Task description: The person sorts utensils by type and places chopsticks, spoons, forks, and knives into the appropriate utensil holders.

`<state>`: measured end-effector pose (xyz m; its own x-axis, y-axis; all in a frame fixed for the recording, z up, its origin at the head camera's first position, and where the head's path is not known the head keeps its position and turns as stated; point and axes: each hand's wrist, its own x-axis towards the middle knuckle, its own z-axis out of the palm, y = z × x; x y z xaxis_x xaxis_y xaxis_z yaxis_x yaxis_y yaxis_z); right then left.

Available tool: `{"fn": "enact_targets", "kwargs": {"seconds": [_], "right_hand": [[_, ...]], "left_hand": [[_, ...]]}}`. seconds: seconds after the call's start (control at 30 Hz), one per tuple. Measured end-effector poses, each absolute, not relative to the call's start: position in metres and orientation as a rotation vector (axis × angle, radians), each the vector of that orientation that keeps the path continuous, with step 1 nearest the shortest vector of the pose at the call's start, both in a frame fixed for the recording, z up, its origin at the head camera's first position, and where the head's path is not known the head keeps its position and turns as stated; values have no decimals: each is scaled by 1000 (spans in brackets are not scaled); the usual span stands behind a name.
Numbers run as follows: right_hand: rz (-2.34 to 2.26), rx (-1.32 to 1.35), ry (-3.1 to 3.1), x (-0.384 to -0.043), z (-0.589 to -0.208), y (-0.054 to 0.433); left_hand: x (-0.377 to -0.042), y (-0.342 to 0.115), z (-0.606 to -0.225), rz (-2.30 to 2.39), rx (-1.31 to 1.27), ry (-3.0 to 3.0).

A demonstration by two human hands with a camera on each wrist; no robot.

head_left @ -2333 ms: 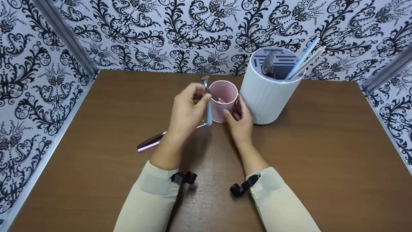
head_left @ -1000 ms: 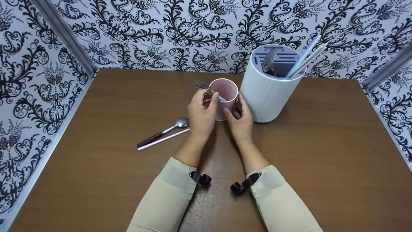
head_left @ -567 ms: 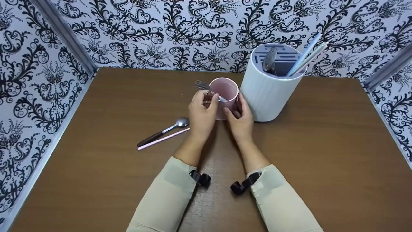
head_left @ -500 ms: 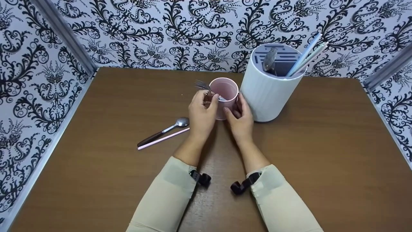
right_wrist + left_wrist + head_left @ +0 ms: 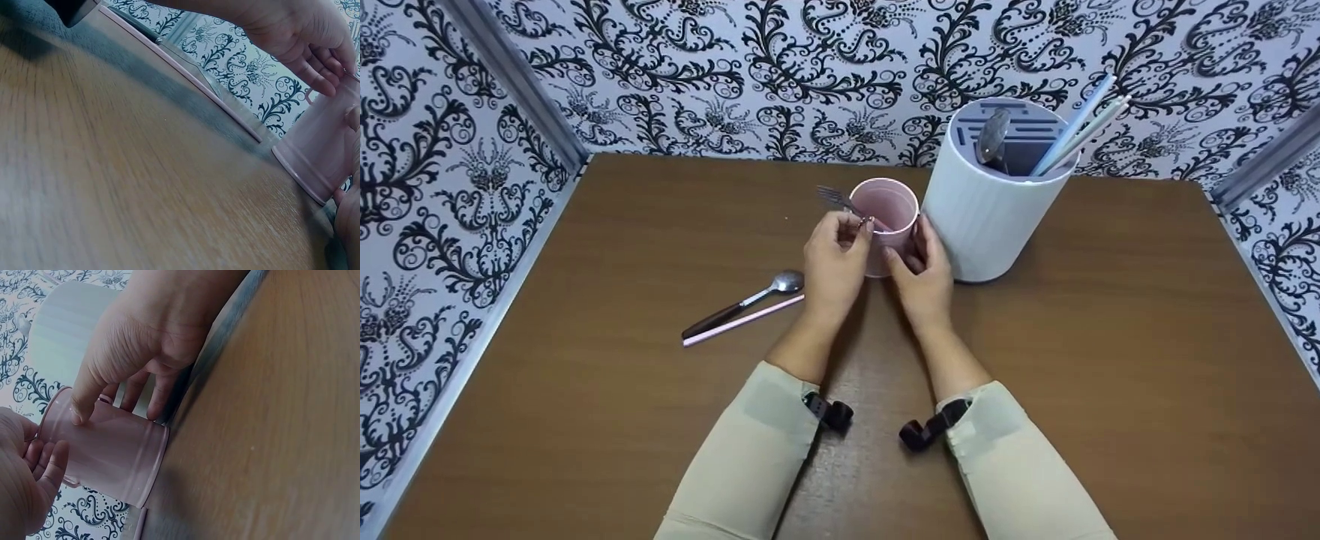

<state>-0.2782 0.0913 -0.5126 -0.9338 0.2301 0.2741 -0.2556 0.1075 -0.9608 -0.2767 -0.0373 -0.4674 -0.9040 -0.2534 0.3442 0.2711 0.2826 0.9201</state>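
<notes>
My left hand point(image 5: 836, 266) pinches a metal fork point(image 5: 834, 196) near its neck, right at the left front rim of a small pink metal cup point(image 5: 894, 240). The fork leans, tines up to the left, its lower part passing over the rim. Inside the cup shows a pink stick-like piece point(image 5: 881, 224). On the cup's right side, my right hand point(image 5: 924, 289) grips the wall, thumb in front and fingers behind. In the left wrist view the cup point(image 5: 112, 447) stands on the table, with the right thumb pressed on its wall. Much of the fork's handle is hidden.
A tall white utensil holder point(image 5: 986, 225) with a slotted grey top stands close right of the cup, bearing a spoon point(image 5: 994, 135) and light-coloured sticks point(image 5: 1076, 124). A dark-handled spoon point(image 5: 787, 282) and a pink stick point(image 5: 742, 320) lie left of my left hand. Patterned walls point(image 5: 682, 82) enclose the table.
My left hand has moved right and brought the fork, earlier upright outside the cup, into a slant over its rim. In the last half second the fork's handle has shifted. The right hand keeps its grip.
</notes>
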Motion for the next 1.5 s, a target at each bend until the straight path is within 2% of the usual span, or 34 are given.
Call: {"fn": "enact_targets", "kwargs": {"seconds": [0.77, 1.5], "right_hand": [[1904, 40, -2004, -279, -515, 91], [1870, 26, -2031, -272, -511, 95]], "left_hand": [[-273, -42, -460, -1620, -64, -2146], [-238, -85, -444, -1451, -202, -2187]]}}
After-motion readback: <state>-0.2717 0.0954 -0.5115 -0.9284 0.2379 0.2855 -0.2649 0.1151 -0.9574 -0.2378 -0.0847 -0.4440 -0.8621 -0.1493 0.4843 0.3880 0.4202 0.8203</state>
